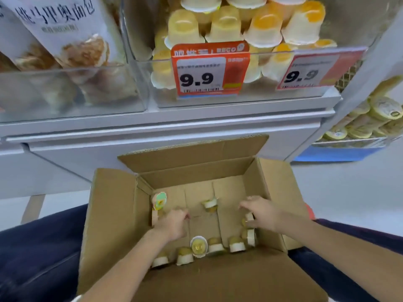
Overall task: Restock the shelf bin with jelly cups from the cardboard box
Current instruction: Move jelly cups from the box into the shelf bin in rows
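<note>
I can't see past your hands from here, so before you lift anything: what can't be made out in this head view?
- Left hand: fingers curl down; any cup beneath is hidden.
- Right hand: palm covers part of a jelly cup; grip unclear.
- Cardboard box: near wall hides the nearest floor.
- Price tag: small print blurred.

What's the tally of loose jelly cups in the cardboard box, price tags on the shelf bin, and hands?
Jelly cups visible in the cardboard box: 9
Price tags: 2
Hands, left hand and right hand: 2
Total: 13
</note>
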Demonstrator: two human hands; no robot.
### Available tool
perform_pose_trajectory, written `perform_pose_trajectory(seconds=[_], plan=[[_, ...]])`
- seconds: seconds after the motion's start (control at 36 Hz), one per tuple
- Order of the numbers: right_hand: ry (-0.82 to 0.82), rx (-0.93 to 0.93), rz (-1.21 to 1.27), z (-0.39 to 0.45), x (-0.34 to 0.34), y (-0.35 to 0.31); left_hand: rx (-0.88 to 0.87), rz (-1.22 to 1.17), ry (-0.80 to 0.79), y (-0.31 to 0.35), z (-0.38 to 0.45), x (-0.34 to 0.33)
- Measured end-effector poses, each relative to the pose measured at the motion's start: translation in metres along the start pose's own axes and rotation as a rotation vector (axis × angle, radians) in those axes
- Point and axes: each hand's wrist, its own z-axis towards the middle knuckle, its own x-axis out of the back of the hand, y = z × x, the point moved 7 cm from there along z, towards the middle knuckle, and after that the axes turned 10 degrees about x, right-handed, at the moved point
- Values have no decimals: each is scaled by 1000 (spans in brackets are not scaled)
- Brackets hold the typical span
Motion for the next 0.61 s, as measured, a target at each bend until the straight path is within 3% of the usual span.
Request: perform_pose_trajectory(seconds=[0.08,0.17,0.39,0.61], plan=[[-95,-43,-75,20,-35,11,-15,19,-91,5,9,-39],[-146,-70,-307,38,-52,19,-13,47,-129,9,19,-70],[-330,-138,-487,62,-82,32,60,184,-114,5,42,-115],[-320,-146,-538,71,-84,30,82,176,-86,8,51,-113]])
